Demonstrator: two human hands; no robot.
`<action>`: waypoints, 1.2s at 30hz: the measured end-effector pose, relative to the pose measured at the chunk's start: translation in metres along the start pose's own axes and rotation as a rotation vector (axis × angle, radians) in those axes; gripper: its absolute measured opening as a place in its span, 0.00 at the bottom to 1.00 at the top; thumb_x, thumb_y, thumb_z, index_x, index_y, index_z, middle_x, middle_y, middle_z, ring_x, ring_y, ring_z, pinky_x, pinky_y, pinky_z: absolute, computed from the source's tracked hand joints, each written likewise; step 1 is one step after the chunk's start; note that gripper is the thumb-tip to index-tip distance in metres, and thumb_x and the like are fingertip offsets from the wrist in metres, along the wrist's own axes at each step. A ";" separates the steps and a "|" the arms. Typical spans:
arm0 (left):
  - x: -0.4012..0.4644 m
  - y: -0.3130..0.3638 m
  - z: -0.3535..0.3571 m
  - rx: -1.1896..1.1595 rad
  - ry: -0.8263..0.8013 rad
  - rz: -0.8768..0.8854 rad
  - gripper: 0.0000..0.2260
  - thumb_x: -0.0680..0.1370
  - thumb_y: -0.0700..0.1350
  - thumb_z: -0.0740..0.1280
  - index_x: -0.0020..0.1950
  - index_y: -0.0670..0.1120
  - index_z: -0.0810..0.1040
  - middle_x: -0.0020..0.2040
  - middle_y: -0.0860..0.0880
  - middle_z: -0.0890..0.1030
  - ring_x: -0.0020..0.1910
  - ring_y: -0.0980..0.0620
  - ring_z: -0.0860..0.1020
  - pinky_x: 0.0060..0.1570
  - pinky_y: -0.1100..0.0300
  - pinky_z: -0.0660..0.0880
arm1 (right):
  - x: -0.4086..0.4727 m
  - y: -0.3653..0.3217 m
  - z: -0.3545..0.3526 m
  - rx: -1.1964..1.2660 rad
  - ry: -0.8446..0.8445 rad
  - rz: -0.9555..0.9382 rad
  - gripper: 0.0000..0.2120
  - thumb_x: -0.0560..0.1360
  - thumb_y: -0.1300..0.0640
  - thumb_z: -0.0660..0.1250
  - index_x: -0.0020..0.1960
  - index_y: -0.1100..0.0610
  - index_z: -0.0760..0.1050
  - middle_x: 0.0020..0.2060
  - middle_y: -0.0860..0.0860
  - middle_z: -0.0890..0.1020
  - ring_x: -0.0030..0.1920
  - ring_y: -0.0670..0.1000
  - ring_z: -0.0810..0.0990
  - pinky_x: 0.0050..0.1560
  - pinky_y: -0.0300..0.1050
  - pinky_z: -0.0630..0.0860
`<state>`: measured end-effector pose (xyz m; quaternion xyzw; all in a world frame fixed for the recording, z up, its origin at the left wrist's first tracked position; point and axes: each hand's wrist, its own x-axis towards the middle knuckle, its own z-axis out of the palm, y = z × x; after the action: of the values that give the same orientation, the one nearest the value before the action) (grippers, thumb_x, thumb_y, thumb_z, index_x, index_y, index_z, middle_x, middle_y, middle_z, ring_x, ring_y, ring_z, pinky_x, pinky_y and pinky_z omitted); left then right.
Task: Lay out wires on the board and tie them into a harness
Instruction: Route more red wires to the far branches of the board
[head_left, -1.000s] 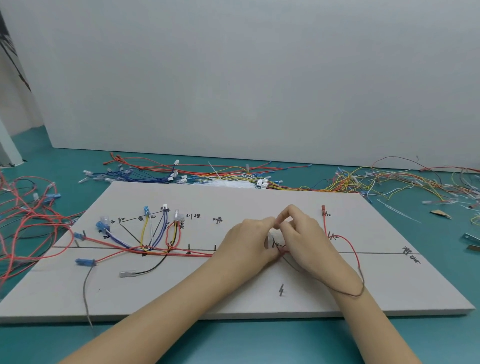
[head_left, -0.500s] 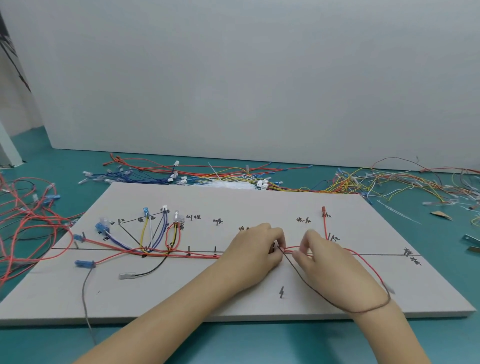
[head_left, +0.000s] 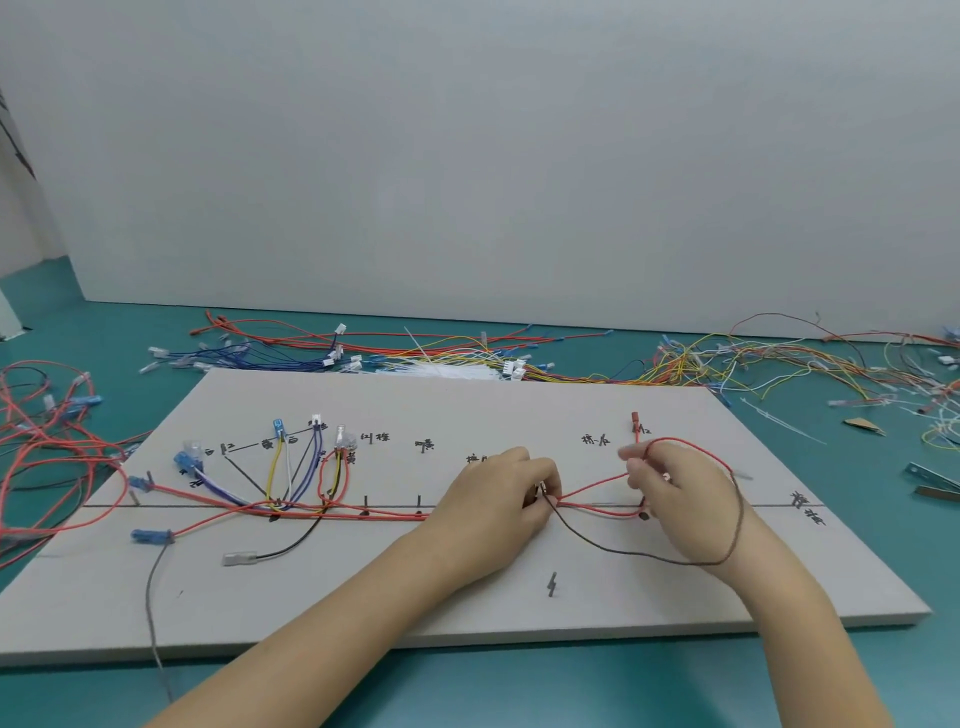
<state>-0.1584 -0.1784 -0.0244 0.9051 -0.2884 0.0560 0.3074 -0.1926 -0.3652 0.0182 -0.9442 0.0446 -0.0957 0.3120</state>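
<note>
A pale harness board (head_left: 519, 405) lies on the teal table, marked with lines and labels. Red wires (head_left: 343, 514) run along its drawn line, joined at the left by a fan of yellow, blue and black wires (head_left: 291, 473). My left hand (head_left: 498, 499) pinches the red wire bundle at mid-board, just left of a small nail. My right hand (head_left: 670, 483) pinches a red wire (head_left: 691, 444) that loops over the wrist. A brown wire (head_left: 623, 548) runs from the pinch point under my right wrist. A red terminal (head_left: 635, 420) stands at the upper right.
Loose wires lie behind the board (head_left: 467, 364) and in a red tangle at the left (head_left: 47, 441). White cable ties (head_left: 441, 371) sit at the board's far edge. More wires spread at the right (head_left: 779, 364). Metal pieces (head_left: 932, 480) lie far right.
My right hand has moved right and up, away from the left hand, drawing the red wire out into a wider loop. My left hand stays on the bundle.
</note>
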 end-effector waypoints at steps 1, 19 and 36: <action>0.000 0.000 0.000 -0.020 0.001 -0.004 0.05 0.80 0.47 0.63 0.50 0.53 0.78 0.41 0.55 0.70 0.41 0.54 0.70 0.42 0.60 0.64 | 0.000 0.001 -0.003 0.119 0.007 0.008 0.10 0.80 0.65 0.60 0.48 0.60 0.80 0.37 0.52 0.80 0.42 0.53 0.76 0.42 0.39 0.71; -0.004 0.001 0.002 -0.219 -0.003 0.002 0.05 0.77 0.47 0.68 0.47 0.54 0.84 0.44 0.56 0.70 0.42 0.59 0.72 0.45 0.64 0.71 | -0.002 0.034 -0.016 0.341 0.083 0.394 0.03 0.77 0.63 0.65 0.44 0.60 0.74 0.29 0.56 0.80 0.27 0.53 0.73 0.22 0.40 0.65; -0.003 0.003 0.004 -0.109 0.027 0.080 0.08 0.78 0.50 0.69 0.54 0.52 0.84 0.44 0.56 0.70 0.50 0.54 0.68 0.52 0.59 0.69 | 0.051 0.022 -0.013 -0.057 0.112 0.246 0.03 0.71 0.60 0.73 0.38 0.59 0.83 0.35 0.57 0.83 0.37 0.59 0.79 0.44 0.50 0.79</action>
<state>-0.1629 -0.1811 -0.0266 0.8740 -0.3225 0.0646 0.3576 -0.1459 -0.3979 0.0228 -0.9332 0.1803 -0.1079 0.2916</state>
